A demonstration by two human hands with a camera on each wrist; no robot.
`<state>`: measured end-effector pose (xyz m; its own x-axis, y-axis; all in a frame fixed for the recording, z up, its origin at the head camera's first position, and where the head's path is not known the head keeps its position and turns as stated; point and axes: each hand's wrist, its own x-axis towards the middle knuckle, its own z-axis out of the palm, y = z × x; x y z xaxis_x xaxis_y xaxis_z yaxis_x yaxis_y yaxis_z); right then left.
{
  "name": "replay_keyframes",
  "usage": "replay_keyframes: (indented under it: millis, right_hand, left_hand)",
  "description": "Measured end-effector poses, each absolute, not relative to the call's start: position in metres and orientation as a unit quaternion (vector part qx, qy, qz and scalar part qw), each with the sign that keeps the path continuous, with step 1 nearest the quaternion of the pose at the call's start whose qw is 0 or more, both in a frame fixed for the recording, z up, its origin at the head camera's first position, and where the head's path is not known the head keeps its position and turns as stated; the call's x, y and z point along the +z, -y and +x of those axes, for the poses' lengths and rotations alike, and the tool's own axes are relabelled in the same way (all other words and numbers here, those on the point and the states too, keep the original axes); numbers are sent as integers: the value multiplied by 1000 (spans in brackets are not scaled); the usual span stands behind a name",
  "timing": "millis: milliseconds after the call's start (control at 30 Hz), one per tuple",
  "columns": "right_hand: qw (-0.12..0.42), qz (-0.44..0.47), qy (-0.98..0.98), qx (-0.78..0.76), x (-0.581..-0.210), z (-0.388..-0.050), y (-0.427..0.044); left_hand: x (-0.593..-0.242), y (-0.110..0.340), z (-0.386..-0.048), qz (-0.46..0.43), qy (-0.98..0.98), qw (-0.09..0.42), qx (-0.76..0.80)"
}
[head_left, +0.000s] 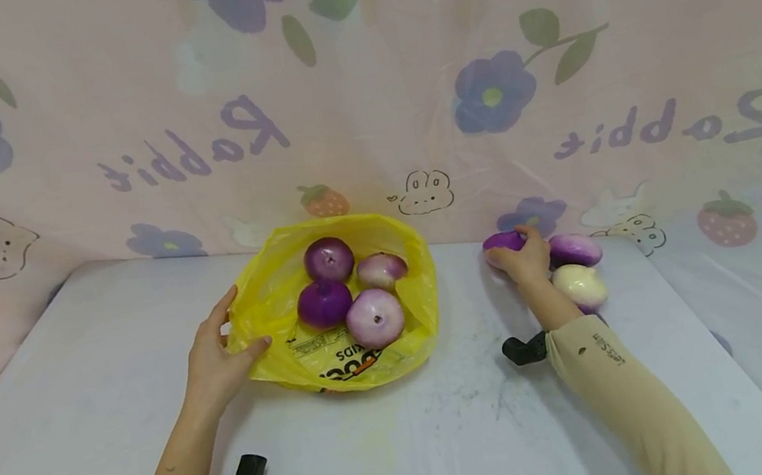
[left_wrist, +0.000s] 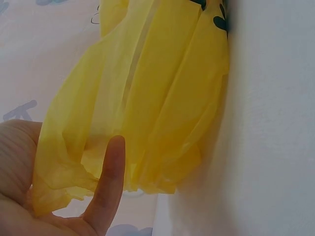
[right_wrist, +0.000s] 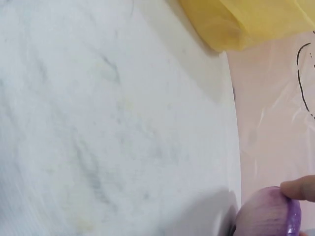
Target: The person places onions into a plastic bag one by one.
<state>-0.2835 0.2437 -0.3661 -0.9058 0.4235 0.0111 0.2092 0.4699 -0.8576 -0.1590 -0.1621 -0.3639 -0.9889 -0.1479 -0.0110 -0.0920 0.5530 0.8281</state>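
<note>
Purple onion (head_left: 500, 241) | between curled right fingers (right_wrist: 299, 188), gripped | parted left fingers (left_wrist: 110, 179) hold yellow bag (head_left: 270, 299)

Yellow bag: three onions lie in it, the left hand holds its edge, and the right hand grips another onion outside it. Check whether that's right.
Not quite: the count is off. The head view shows four onions in the yellow bag, not three. The left hand does hold its edge, and the right hand grips another onion outside it.
</note>
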Motion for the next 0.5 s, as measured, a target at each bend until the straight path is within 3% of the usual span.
replay_keyframes:
  millis: [500]
  right_hand:
    - [104, -170, 842, 501, -356, -275, -233]
  left_hand:
    - [-363, 162, -159, 67, 880, 35, -469]
